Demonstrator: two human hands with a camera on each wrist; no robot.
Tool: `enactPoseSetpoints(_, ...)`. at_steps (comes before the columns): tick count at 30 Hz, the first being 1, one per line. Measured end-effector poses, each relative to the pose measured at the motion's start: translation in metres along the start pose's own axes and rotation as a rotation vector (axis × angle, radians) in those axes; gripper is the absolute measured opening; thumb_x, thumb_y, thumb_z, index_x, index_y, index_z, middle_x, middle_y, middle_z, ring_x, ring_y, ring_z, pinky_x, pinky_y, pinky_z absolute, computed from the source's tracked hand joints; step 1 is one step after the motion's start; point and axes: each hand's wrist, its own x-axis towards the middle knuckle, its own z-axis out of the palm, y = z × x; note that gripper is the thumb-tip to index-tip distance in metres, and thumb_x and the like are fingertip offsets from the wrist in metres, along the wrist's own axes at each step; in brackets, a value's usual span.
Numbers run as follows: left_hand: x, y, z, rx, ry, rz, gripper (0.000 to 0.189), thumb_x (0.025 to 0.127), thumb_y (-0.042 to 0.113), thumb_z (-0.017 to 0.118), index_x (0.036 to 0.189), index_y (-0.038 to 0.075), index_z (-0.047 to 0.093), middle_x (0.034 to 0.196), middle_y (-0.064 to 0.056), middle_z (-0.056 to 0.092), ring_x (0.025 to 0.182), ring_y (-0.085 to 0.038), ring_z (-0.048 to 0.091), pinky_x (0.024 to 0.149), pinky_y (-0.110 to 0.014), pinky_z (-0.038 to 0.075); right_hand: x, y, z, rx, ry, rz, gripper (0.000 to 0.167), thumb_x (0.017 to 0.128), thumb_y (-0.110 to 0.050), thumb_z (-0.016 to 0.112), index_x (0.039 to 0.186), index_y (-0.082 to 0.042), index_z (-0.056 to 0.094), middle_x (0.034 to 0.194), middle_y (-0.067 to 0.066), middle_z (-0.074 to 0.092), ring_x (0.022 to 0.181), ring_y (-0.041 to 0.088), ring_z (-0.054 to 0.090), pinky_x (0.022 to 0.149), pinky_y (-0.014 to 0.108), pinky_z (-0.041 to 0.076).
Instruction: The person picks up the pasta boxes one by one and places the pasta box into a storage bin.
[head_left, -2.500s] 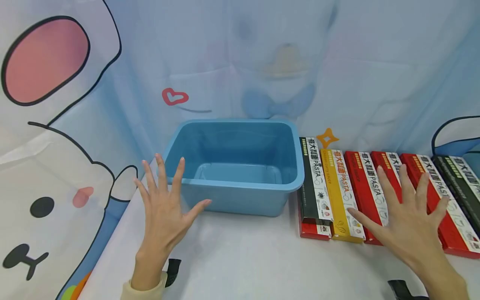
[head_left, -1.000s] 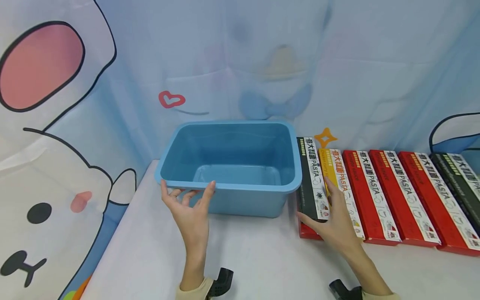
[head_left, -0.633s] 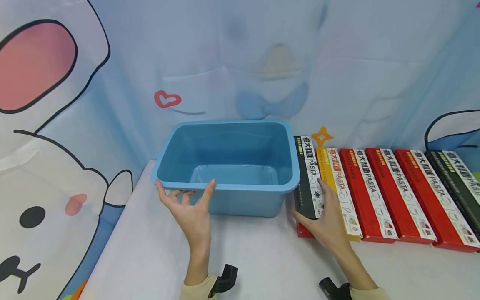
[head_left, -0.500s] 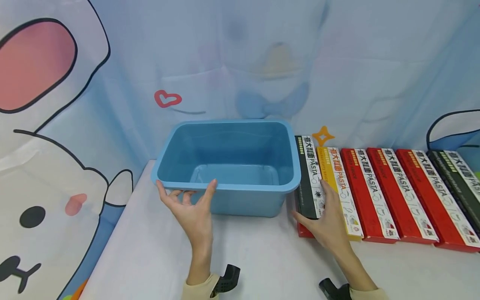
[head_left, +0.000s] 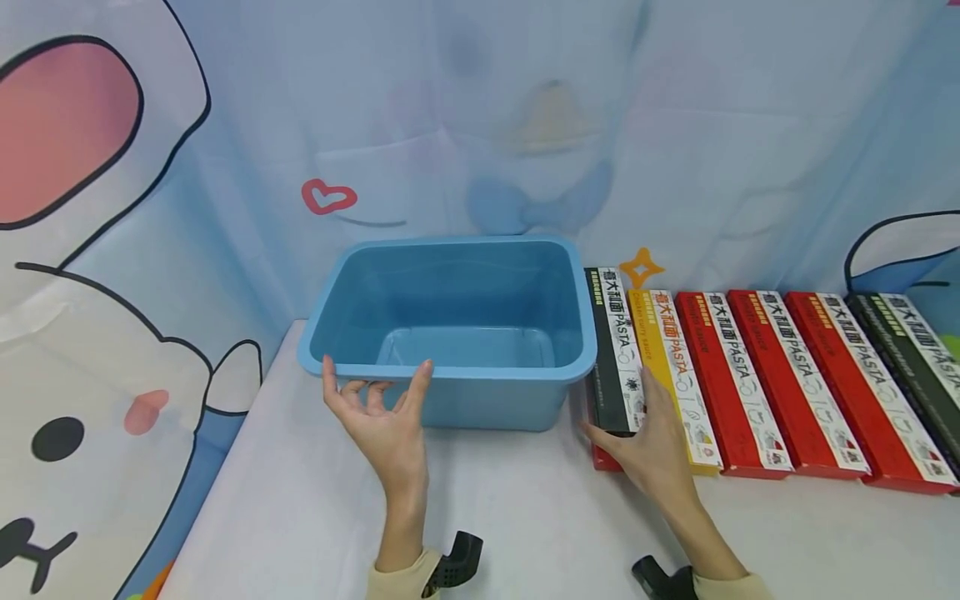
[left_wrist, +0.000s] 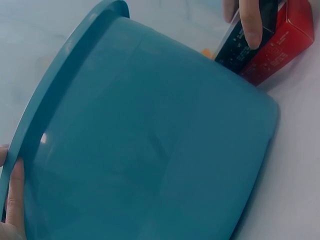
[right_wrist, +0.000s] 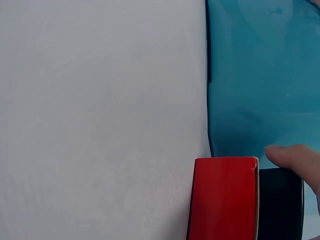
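Tub rim and black pasta box gripped, one by each hand

The front-left rim of the blue tub [head_left: 498, 375] is gripped by the left hand [head_left: 386, 442], and the black box [head_left: 617, 358] is gripped across its width by the right hand [head_left: 660, 446], the thumb set on the side facing the tub. The black box is placed just beside the tub's right end, stacked on a lower red box [head_left: 606, 460] whose near end juts out beneath it. Little room is left between tub and stack; on the other side the black box is closely flanked by a yellow box [head_left: 673, 375]. White cloth [head_left: 517, 517] is spread in front of the tub, between the two wrists, and a printed curtain [head_left: 375, 92] is hung close behind. "PASTA" can be read on the black and yellow boxes, with Chinese characters beyond it; "curry sauce" is printed on the yellow. Farther right, three red boxes [head_left: 727, 383] and a dark box [head_left: 911, 367] are lined up. The black box's long axis is pointed away from the near side, its far end angled slightly left. The tub's long axis is laid crosswise, mouth upward.
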Motion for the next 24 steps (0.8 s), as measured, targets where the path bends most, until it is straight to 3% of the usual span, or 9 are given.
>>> enactPoseSetpoints(8, 0.0011, -0.0004, -0.0022, -0.012, 0.005, 0.003, 0.115, 0.081, -0.010, 0.083, 0.167, 0.011, 0.010, 0.115, -0.023, 0.040, 0.096, -0.032, 0.053, 0.082, -0.033, 0.064, -0.0011, -0.0003, 0.0046, 0.020, -0.005, 0.022, 0.116, 0.085, -0.021, 0.085, 0.167, -0.001, 0.006, 0.166, 0.029, 0.022, 0.149, 0.046, 0.026, 0.117, 0.067, 0.035)
enactPoseSetpoints(17, 0.0009, -0.0016, 0.0004, -0.021, 0.000, -0.012, 0.115, 0.081, -0.009, 0.083, 0.167, 0.012, 0.009, 0.115, -0.013, 0.042, 0.098, -0.032, 0.056, 0.082, -0.033, 0.064, -0.0040, 0.0006, 0.0041, 0.034, 0.066, 0.007, 0.109, 0.084, -0.014, 0.085, 0.166, 0.000, 0.014, 0.164, 0.029, 0.028, 0.144, 0.047, 0.034, 0.113, 0.066, 0.042)
enactPoseSetpoints(24, 0.0009, -0.0032, 0.0006, -0.022, 0.003, -0.002, 0.114, 0.081, -0.009, 0.083, 0.167, 0.013, 0.011, 0.115, -0.020, 0.041, 0.098, -0.036, 0.055, 0.082, -0.032, 0.064, -0.0087, 0.0033, 0.0013, 0.052, 0.094, -0.002, 0.107, 0.083, -0.013, 0.085, 0.166, -0.002, 0.019, 0.162, 0.030, 0.032, 0.140, 0.047, 0.037, 0.108, 0.067, 0.045)
